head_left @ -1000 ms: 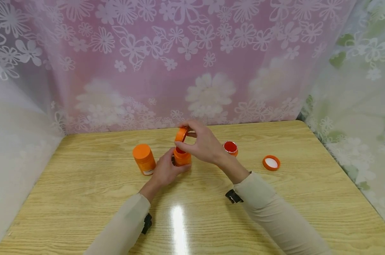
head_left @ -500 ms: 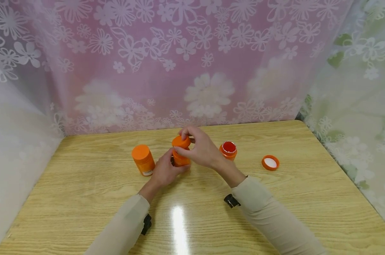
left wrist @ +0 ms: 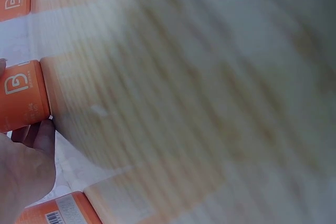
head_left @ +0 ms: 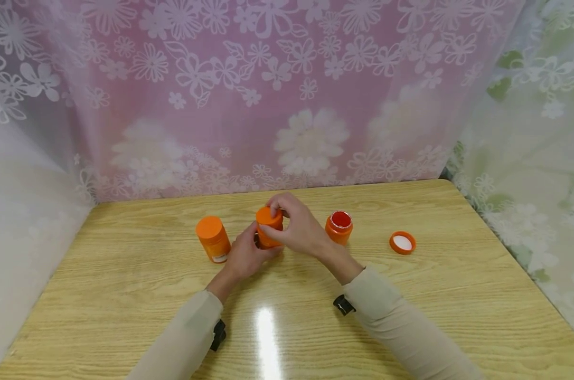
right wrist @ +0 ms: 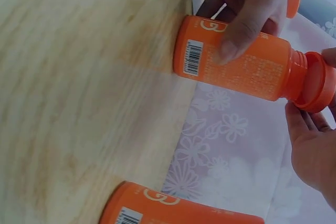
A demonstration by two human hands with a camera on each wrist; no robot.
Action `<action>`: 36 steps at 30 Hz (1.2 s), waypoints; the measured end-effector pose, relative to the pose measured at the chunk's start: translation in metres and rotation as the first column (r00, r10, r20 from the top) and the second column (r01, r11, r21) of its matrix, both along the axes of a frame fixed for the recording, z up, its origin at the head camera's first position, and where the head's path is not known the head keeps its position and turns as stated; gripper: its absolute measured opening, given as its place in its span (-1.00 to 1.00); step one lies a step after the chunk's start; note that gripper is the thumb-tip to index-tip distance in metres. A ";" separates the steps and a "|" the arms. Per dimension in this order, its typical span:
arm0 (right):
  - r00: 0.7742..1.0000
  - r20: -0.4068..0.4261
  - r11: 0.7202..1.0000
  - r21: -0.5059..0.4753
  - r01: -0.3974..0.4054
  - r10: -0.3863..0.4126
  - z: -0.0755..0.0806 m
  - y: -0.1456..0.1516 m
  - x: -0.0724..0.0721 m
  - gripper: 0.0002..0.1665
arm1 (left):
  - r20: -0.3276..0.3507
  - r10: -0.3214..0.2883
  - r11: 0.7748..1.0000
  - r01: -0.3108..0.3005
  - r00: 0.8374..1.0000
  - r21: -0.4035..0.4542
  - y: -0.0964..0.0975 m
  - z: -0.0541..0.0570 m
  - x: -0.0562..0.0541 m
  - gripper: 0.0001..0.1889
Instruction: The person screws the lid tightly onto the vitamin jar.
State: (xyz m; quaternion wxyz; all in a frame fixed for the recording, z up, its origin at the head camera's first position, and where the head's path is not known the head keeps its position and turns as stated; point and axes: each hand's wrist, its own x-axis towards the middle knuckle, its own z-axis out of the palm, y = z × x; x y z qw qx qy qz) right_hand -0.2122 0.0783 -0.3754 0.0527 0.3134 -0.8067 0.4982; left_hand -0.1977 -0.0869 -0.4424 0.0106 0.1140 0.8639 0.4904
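Note:
My left hand grips an orange plastic bottle standing upright in the middle of the table, thumb and fingers around its body. With thumb and fingers, my right hand pinches an orange screw lid at the bottle's mouth. In the right wrist view that lid sits tilted over the neck, a gap showing on one side. To the right stands an uncapped orange bottle, its red mouth facing up. A capped orange bottle stands left of my left hand.
Farther right, another orange lid lies upside down, its white liner showing. All of it rests on a wood-grain table. A pink flowered curtain hangs along the back edge. Pale cloth hangs at both sides.
The lid in my right hand has turned from upright on edge to nearly flat and come down onto the bottle's mouth. My left hand has kept its grip on the bottle.

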 end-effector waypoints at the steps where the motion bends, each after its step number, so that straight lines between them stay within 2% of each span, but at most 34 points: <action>1: 1.000 -0.007 1.000 -0.004 -0.003 0.003 -0.001 0.000 0.000 -0.67 | 0.005 0.001 1.000 -0.001 1.000 0.001 0.000 0.000 0.000 -0.43; 15: 0.998 -0.052 0.999 0.032 0.039 -0.037 -0.009 -0.003 0.002 -0.70 | 0.018 -0.003 1.000 0.003 1.000 -0.020 -0.001 0.000 0.001 -0.40; 20: 0.998 -0.043 0.997 0.051 0.051 -0.049 -0.013 -0.004 0.003 -0.70 | 0.016 -0.005 1.000 0.006 1.000 -0.024 -0.002 -0.001 0.001 -0.40; 31: 0.997 -0.029 0.998 0.009 0.066 -0.066 -0.019 -0.003 0.005 -0.70 | 0.011 0.004 0.999 -0.004 1.000 -0.039 0.001 0.001 0.001 -0.38; 36: 0.997 -0.046 0.992 0.106 0.067 -0.062 -0.014 -0.001 0.004 -0.70 | 0.008 0.001 0.999 0.000 1.000 -0.035 0.000 0.001 0.001 -0.39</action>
